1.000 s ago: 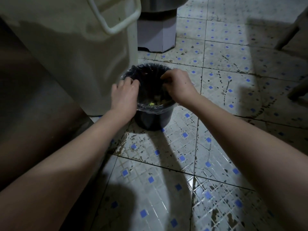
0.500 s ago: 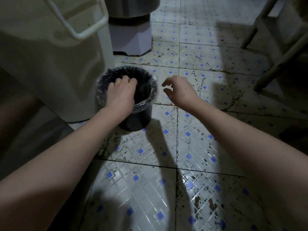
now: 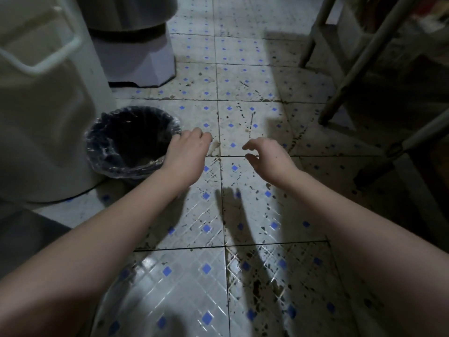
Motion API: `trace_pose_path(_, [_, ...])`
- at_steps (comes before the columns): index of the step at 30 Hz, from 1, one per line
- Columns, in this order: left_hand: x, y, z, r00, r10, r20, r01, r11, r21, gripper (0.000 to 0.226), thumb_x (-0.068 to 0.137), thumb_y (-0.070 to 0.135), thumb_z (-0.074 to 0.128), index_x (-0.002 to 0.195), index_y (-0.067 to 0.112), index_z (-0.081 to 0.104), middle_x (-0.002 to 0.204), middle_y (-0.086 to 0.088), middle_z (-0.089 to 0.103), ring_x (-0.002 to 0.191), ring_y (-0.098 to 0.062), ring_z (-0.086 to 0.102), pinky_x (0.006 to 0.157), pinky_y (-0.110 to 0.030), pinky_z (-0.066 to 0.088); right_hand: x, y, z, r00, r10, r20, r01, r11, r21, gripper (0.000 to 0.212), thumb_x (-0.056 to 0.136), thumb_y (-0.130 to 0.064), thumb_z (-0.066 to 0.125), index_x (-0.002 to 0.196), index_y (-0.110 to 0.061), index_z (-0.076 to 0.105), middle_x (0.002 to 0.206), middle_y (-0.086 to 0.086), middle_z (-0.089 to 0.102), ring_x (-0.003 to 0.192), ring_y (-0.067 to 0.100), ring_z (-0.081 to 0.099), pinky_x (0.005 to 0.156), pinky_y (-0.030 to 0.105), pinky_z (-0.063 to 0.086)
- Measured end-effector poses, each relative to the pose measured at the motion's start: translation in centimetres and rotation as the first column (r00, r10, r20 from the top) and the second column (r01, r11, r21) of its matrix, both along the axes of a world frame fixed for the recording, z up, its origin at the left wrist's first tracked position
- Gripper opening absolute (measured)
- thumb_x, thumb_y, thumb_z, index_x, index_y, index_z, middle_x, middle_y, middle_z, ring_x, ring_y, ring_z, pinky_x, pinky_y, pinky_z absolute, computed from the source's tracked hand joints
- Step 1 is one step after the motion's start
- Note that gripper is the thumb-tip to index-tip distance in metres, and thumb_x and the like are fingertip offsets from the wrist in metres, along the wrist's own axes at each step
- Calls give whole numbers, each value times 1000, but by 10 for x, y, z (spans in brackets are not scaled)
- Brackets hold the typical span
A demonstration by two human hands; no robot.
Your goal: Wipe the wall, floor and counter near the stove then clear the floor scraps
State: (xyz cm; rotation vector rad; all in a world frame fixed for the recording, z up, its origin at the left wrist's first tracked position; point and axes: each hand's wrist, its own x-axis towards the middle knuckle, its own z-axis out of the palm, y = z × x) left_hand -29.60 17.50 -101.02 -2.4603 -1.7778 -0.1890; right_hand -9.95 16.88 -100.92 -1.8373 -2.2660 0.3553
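A small dark bin (image 3: 114,144) lined with a clear plastic bag stands on the tiled floor (image 3: 243,215), which is white with blue diamonds and dark stains. My left hand (image 3: 188,152) hovers just right of the bin's rim, fingers curled downward and holding nothing that I can see. My right hand (image 3: 267,159) floats over the floor further right, fingers spread and curved, empty. Both hands are apart from the bin.
A large cream plastic container (image 3: 43,105) with a handle stands left of the bin. Behind it is a white octagonal base (image 3: 138,62) under a metal vessel. Slanted wooden legs (image 3: 352,69) and a dark foot (image 3: 379,171) crowd the right side.
Both hands have come off the bin's rim and bag. The left hand moved right, out of the bin. The view has shifted right, so the bin now sits further left.
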Motion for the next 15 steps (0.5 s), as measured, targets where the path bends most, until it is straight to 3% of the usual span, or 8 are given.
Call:
trace_pose_path(8, [13,44,60,999,-48,-22,47,997,-57,35,88,4,47,122,12,49,120,-10,52,107,-30,50,86,-39,39,11,25,46,1000,-30,-2,30,1000,-5,27,92,-18,54,119,-18,61,119,4,64,112,23,56,91,39,45])
trace_pose_path(15, [-2,67,164,997,-33,-76,23,992,-127,34,89,4,47,121,13,50,119,-8,53,105,-27,52,81,-35,39,-3,46,152,999,-44,-16,43,997,-65,29,93,-18,53,121,-18,60,121,4,64,112,23,57,94,39,48])
